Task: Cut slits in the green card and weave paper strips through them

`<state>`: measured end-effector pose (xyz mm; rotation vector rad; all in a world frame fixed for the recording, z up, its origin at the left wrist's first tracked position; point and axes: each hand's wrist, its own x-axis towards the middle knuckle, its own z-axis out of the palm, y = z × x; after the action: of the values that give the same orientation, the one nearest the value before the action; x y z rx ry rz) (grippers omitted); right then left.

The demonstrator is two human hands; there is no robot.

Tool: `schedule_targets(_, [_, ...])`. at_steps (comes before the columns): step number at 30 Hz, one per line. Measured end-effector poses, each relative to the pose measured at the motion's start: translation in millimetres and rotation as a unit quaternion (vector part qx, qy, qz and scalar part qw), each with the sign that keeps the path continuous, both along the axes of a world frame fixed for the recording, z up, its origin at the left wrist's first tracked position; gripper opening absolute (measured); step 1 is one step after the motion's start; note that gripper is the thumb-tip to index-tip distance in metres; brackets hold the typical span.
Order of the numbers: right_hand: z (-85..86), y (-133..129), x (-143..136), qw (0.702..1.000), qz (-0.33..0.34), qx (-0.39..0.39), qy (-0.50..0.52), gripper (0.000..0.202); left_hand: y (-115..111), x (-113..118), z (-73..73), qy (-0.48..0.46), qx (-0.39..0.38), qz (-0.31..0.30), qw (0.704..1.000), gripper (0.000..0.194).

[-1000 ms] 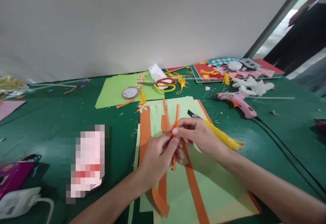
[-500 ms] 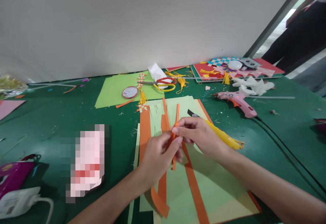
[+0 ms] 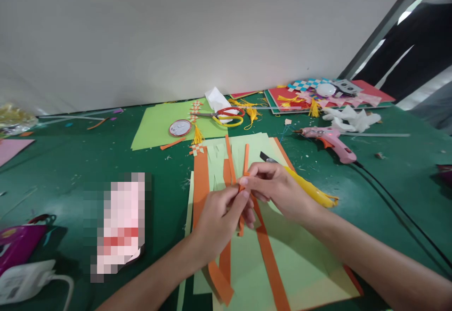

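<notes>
My left hand (image 3: 217, 216) and my right hand (image 3: 277, 184) meet over the light green paper sheets (image 3: 303, 268). Between their fingertips they pinch a narrow orange paper strip (image 3: 241, 230), partly hidden by the fingers. Other orange strips lie beneath, including a wide paper strip (image 3: 273, 266) and a curled piece (image 3: 221, 285) beside my left wrist. At the sheets' top left corner sits a small woven paper piece (image 3: 197, 150). A yellow-handled craft knife (image 3: 312, 188) lies beyond my right hand, blade pointing up and left.
Scissors (image 3: 229, 118), a tape roll (image 3: 180, 128) and a yellow tassel (image 3: 197, 135) lie on brighter green paper (image 3: 151, 125). At the right is a pink glue gun (image 3: 334, 143) with its cord. A blurred-out pink object (image 3: 122, 221) lies left. Behind rises a grey wall (image 3: 176, 33).
My fingertips have shifted slightly around the orange strip, and both hands stay nearly in place. A person in the right background has moved.
</notes>
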<state>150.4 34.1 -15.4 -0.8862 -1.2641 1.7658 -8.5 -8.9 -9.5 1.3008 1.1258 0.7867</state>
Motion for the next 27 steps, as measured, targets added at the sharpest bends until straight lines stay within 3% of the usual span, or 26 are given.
schedule_targets(6, [5.0,0.3,-0.2,0.999,0.034,0.005,0.007,0.024,-0.3,-1.4,2.9,-0.003,0.034,-0.001,0.999,0.032])
schedule_targets(12, [6.8,3.8,2.4,0.999,0.011,0.010,-0.042,0.015,0.5,-0.7,3.2,-0.004,0.025,0.018,1.000,0.034])
schedule_targets(19, [9.0,3.7,3.6,0.999,-0.002,0.021,-0.049,0.022,-0.7,0.1,0.1,-0.006,0.008,0.003,1.000,0.031])
schedule_targets(27, [7.2,0.7,2.4,0.999,0.018,0.031,-0.037,0.025,0.5,-0.8,3.9,0.025,0.041,0.007,0.999,0.029])
